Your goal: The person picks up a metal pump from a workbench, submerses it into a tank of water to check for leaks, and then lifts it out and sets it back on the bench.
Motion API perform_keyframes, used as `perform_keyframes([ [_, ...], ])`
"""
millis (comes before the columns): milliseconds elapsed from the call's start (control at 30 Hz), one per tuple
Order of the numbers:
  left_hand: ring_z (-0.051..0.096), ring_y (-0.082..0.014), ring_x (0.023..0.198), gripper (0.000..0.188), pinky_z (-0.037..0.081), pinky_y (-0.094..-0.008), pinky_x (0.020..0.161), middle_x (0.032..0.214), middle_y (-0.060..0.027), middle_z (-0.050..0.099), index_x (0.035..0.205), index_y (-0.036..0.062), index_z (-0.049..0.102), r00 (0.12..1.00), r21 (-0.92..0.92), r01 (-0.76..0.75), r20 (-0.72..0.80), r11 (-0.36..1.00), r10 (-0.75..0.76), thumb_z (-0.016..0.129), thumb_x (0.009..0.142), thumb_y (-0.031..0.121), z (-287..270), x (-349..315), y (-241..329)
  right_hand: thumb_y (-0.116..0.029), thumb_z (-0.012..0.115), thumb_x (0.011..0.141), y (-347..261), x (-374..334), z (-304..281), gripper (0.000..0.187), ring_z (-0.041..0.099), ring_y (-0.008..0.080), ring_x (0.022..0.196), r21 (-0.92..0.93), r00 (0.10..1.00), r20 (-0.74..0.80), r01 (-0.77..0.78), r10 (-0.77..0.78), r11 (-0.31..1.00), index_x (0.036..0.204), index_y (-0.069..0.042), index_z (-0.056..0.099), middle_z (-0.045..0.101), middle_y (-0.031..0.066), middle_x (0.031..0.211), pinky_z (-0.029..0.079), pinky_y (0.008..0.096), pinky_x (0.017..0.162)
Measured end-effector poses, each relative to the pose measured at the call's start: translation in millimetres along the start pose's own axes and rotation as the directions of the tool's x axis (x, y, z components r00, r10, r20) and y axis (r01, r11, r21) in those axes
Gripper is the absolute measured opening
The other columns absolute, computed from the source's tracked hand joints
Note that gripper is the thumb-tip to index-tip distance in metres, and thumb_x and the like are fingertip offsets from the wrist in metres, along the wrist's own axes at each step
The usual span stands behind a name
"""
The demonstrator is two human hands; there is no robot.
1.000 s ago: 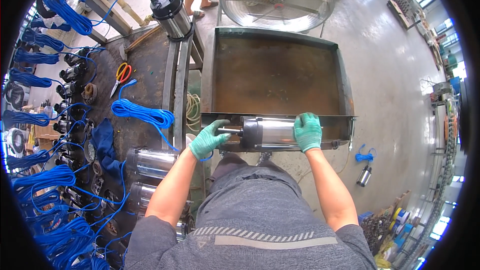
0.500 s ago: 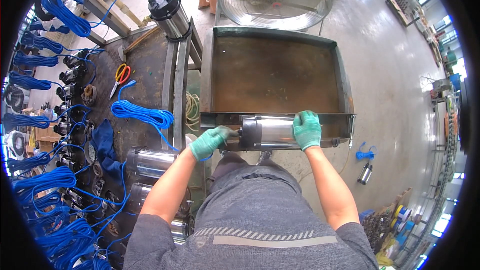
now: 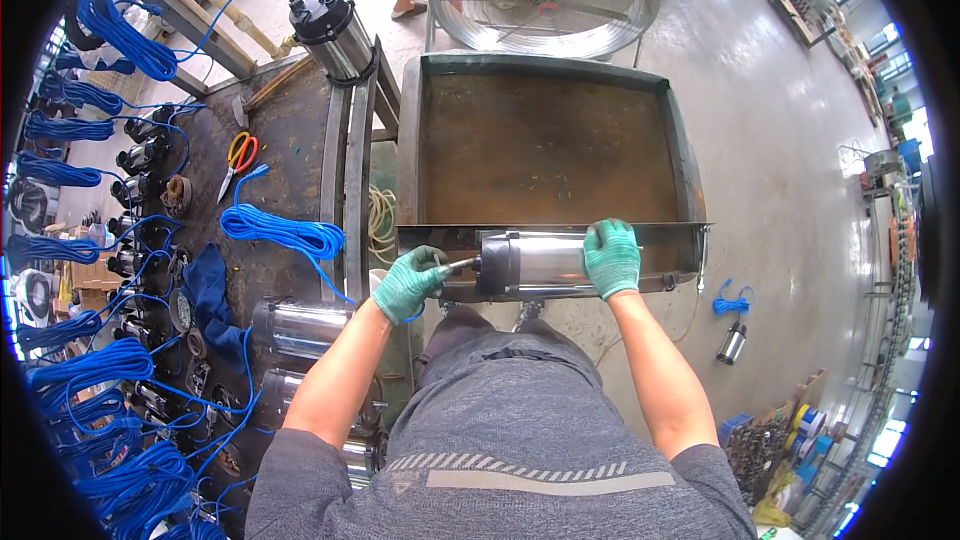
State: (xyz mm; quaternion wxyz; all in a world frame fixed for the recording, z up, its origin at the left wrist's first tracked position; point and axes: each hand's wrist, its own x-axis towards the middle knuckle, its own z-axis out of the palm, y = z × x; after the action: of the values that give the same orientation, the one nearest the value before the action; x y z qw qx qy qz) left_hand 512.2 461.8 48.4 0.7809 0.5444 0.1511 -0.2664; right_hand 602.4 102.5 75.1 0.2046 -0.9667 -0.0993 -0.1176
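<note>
A silver cylindrical motor [image 3: 545, 260] with a black end cap lies on its side across the near end of the metal tray [image 3: 550, 155]. My right hand [image 3: 612, 258], in a green glove, is wrapped over the motor's right end. At the left end, my gloved left hand [image 3: 405, 286] has its fingers closed round a thin metal shaft [image 3: 461, 265] that points out of the black cap. Part of the shaft is hidden by the fingers.
To the left, a dark workbench [image 3: 290, 145] bears orange-handled scissors [image 3: 238, 162], a coiled blue cable [image 3: 285, 230] and more silver motors [image 3: 300, 328]. One motor [image 3: 335, 35] stands upright at its far corner. A large round fan [image 3: 545, 0] is beyond the tray. Another small motor [image 3: 732, 344] lies on the floor, right.
My left hand has drawn back a little to the left and turned, so that more of the shaft shows. My right hand stays on the motor. A person's legs at the back have shifted.
</note>
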Motion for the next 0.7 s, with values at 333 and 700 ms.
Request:
perform_keyframes([
  [333, 0.051, -0.0059, 0.064, 0.017, 0.045, -0.0240, 0.057, 0.078, 0.0028, 0.054, 0.106, 0.0082, 0.059, 0.991, 0.090, -0.057, -0.115, 0.994, 0.067, 0.069, 0.098, 0.019, 10.8, 2.1, 10.5, -0.013, 0.066, 0.087, 3.3, -0.2, 1.6, 0.011, 0.061, 0.0399, 0.098, -0.006, 0.999, 0.029, -0.016, 0.016, 1.000, 0.088, -0.003, 0.068, 0.068, 0.0185, 0.096, 0.050, 0.0481, 0.090],
  [700, 0.061, -0.0109, 0.084, 0.031, 0.051, -0.0275, 0.070, 0.096, -0.0021, 0.063, 0.120, 0.0087, 0.054, 0.988, 0.311, -0.126, -0.051, 0.942, 0.149, 0.070, 0.093, 0.006, 6.5, -1.4, 10.7, -0.013, 0.066, 0.086, 0.2, 1.1, 0.5, 0.010, 0.061, 0.0399, 0.098, 0.000, 1.000, 0.007, -0.011, 0.011, 1.000, 0.088, -0.004, 0.068, 0.067, 0.0178, 0.095, 0.050, 0.0481, 0.090],
])
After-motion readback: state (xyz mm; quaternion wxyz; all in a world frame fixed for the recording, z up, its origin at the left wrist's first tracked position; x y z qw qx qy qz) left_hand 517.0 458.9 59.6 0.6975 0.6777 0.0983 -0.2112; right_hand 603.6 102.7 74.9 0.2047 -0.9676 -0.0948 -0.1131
